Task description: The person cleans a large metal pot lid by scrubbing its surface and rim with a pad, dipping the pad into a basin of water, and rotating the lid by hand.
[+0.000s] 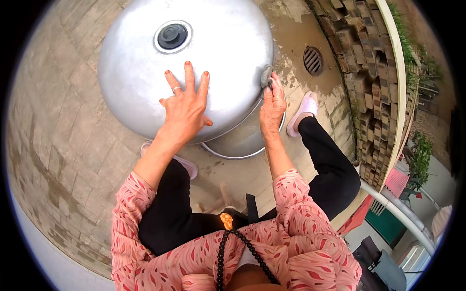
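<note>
A large domed silver metal lid (131, 82) with a black knob (172, 36) fills the upper middle of the head view. My left hand (185, 104) lies on its near side, fingers spread, with nothing in it. At the lid's right edge my right hand (273, 104) is closed on a grey scouring pad (266, 76), which touches the rim. The pad's lower part is hidden by my fingers. Under the lid's near edge shows part of a round metal pot (238, 138) with a bright rim.
The vessel stands on brick paving (63, 77) between my feet in light sandals (307, 109). A round drain grate (313, 60) lies in wet ground to the right. Beyond it runs a low brick wall (371, 92). A white pipe (398, 213) crosses the lower right.
</note>
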Action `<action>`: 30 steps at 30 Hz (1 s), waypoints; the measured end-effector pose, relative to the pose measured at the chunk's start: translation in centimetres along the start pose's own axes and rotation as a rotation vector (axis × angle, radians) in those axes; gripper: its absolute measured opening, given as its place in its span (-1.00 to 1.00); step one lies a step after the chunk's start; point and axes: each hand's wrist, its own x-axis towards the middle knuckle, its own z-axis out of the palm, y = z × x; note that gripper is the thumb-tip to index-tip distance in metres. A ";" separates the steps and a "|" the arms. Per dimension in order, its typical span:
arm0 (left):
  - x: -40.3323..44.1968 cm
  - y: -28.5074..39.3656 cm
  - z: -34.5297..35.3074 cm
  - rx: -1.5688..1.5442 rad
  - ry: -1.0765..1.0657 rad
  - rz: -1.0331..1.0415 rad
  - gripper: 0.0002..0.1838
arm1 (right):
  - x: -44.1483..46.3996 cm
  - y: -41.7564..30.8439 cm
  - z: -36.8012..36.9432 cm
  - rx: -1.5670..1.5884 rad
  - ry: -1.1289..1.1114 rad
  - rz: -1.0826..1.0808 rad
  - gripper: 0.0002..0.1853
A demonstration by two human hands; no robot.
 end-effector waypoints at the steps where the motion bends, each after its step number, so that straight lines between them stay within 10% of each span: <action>1: 0.0 -0.1 0.0 -0.015 0.002 0.006 0.18 | 0.4 -1.6 1.3 -0.111 -0.074 -0.091 -0.63; 5: -0.1 -0.2 0.5 0.025 0.026 0.016 0.21 | 6.2 -1.9 2.6 -0.494 -0.320 -0.240 -0.60; 8: -0.1 -0.1 0.5 0.058 0.010 0.014 0.21 | 11.4 3.0 3.0 -0.191 -0.190 0.009 -0.54; 11: 0.0 -0.1 0.4 0.062 -0.008 0.010 0.21 | 5.8 0.1 3.2 -0.371 -0.170 -0.323 -0.47; 30: 0.2 0.1 0.2 0.097 -0.009 0.017 0.20 | 11.0 1.6 4.2 -0.289 -0.203 -0.180 -0.52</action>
